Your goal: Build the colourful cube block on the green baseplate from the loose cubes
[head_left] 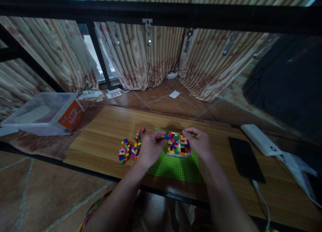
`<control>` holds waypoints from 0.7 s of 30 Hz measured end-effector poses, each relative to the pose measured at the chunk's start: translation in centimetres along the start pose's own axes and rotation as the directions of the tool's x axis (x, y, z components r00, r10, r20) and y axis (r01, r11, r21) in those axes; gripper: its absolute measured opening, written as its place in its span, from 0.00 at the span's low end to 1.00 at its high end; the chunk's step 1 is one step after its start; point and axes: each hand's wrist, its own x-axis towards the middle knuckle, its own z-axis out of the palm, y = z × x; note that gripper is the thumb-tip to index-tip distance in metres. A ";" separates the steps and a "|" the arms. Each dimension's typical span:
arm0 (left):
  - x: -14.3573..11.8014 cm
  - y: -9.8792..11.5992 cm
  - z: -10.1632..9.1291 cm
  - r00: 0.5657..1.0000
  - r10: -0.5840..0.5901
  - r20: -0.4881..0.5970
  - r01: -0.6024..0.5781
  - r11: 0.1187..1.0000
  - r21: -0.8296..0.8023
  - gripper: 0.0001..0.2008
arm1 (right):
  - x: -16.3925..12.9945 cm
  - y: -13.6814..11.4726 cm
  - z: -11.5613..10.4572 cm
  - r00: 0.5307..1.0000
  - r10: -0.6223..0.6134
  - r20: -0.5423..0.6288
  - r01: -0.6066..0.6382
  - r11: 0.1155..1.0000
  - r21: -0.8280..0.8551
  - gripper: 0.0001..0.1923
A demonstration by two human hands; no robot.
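A multicoloured block of small toy bricks (178, 144) sits on the green studded baseplate (173, 168). At the block's upper left edge, my left hand (152, 148) pinches a small blue brick (167, 138) between thumb and fingertips. My right hand (198, 141) is at the block's upper right corner, thumb and fingers closed together against it. Whether a brick is between those right fingertips is hidden. Left of my left hand lies a loose pile of mixed-colour bricks (129, 149) on the wooden table.
The wooden table (98, 141) carries a black phone (245, 158) with a cable and a white power bank (259, 139) on the right. A clear plastic bin (45, 114) with an orange label stands at the left. Striped curtains (161, 57) hang behind.
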 end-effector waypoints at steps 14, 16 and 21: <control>0.0 -0.2 0.8 0.990 0.141 0.024 -0.143 0.974 0.175 0.10 | -0.1 0.0 -0.2 1.000 -0.007 -0.002 0.007 0.998 0.061 0.13; -0.1 -0.5 0.9 0.986 0.168 0.006 -0.164 0.957 0.240 0.10 | -0.3 -0.3 0.0 1.000 -0.006 0.008 0.005 0.999 0.041 0.13; -0.4 -0.7 1.3 0.985 0.168 -0.035 -0.149 0.937 0.316 0.10 | -0.6 -0.6 0.2 0.995 -0.017 0.095 0.020 0.999 -0.031 0.14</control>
